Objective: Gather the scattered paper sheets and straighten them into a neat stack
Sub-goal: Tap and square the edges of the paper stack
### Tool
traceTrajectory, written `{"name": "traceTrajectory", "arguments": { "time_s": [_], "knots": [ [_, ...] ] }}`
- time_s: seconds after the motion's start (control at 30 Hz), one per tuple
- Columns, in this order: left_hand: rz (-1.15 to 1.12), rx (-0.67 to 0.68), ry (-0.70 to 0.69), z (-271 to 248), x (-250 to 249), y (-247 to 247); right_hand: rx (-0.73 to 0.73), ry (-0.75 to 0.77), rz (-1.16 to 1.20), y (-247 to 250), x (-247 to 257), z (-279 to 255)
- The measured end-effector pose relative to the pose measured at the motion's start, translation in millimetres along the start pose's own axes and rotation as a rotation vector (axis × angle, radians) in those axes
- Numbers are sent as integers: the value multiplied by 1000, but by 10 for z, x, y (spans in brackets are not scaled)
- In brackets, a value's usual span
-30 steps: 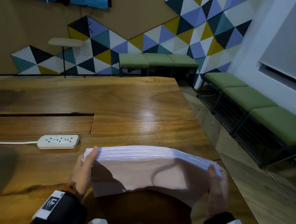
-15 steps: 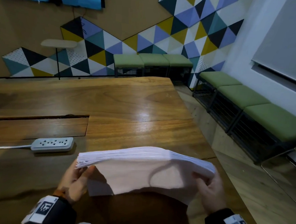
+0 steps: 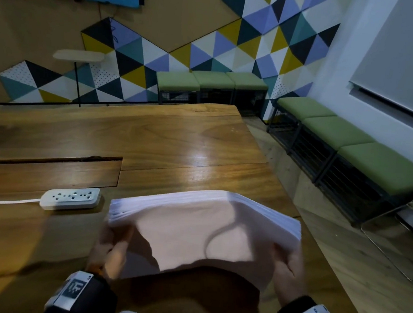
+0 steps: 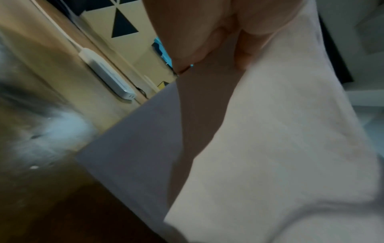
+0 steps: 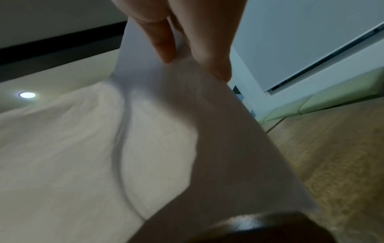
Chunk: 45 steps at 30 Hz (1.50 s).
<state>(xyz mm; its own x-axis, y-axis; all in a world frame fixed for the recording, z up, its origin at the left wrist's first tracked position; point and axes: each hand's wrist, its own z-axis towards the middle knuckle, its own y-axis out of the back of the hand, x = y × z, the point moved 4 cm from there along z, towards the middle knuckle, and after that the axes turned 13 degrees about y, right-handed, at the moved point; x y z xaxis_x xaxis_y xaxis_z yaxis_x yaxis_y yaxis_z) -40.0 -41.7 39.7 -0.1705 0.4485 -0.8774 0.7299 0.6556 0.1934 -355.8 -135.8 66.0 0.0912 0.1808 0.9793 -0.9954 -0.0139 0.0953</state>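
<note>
1. Thick stack of white paper sheets (image 3: 200, 234) held upright on its long edge above the near part of a wooden table (image 3: 177, 138), broad face turned toward the viewer, top edge bowed upward in the middle.
2. Left hand (image 3: 109, 249) at the stack's left end, fingers curled round the sheets, thumb on the near face; blurred in the head view.
3. From the left wrist (image 4: 207, 37): curled fingers pressed against the pale paper (image 4: 270, 148), which fills most of the frame; clamped on the stack.
4. Right hand (image 3: 287, 272) at the stack's right end, likewise closed on the sheets, fingers hidden behind the paper.
5. From the right wrist (image 5: 187, 41): thumb and fingers pinching the paper's (image 5: 104, 148) edge from either side.
6. Sheet ends at the upper left slightly fanned and uneven; right end tighter, layers showing as fine lines.
7. Curved shadow line across the near face of the stack.
8. Whether the lower edge touches the tabletop: cannot tell, hidden by shadow.
9. White power strip (image 3: 70, 197) lying flat on the table left of the stack, apart from it, its white cord running off to the left.
10. Long recessed slot (image 3: 45, 168) in the tabletop beyond the strip.
11. Green cushioned benches (image 3: 352, 150) along the right wall and the back wall, under coloured triangular wall panels (image 3: 262, 35).
12. Dark sleeves with white printed tags at both wrists.
</note>
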Motion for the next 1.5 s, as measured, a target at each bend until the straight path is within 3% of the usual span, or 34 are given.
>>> {"name": "traceTrajectory", "arguments": {
  "time_s": [0.17,0.23,0.33,0.4,0.47,0.53,0.57,0.63,0.73,0.8,0.87,0.9,0.97,1.0,1.03,1.17,1.27,1.37,1.5],
  "knots": [
    [-3,23,34,39,129,-16,-13,-110,-7,-20,-225,-33],
    [9,8,-37,6,60,-41,-13,-124,-23,-20,-241,-8],
    [25,-29,-214,-124,-333,-45,-70,-12,-182,41,-88,91],
    [131,5,-402,-246,-681,-65,-147,206,-396,82,192,170],
    [297,30,-636,-417,-1082,-108,-45,476,-556,-51,554,227],
    [425,73,-813,-614,-1430,-187,189,711,-626,-270,836,280],
    [472,116,-886,-707,-1569,-237,309,755,-583,-371,938,308],
    [595,143,-997,-860,-1801,-345,462,698,-426,-506,1066,397],
    [692,71,-1105,-1008,-1965,-480,326,605,-300,-500,1037,502],
    [663,-101,-1088,-992,-1914,-472,216,547,-216,-439,916,504],
    [569,-256,-920,-825,-1758,-379,148,474,-103,-370,818,483],
    [471,-234,-784,-678,-1641,-332,138,438,-41,-337,781,470],
    [162,75,-495,-419,-1386,-342,139,380,51,-299,718,448],
    [30,238,-399,-356,-1264,-378,135,367,86,-288,706,430],
    [-21,303,-350,-350,-1192,-400,126,372,123,-286,699,424],
    [-87,172,-373,-397,-1091,-438,98,397,153,-311,651,384],
    [-122,30,-404,-385,-864,-474,93,316,55,-404,352,250],
    [-79,-1,-425,-389,-618,-539,104,239,-48,-499,197,101],
    [-94,-41,-496,-342,-653,-507,45,305,-76,-507,330,114]
  ]
}}
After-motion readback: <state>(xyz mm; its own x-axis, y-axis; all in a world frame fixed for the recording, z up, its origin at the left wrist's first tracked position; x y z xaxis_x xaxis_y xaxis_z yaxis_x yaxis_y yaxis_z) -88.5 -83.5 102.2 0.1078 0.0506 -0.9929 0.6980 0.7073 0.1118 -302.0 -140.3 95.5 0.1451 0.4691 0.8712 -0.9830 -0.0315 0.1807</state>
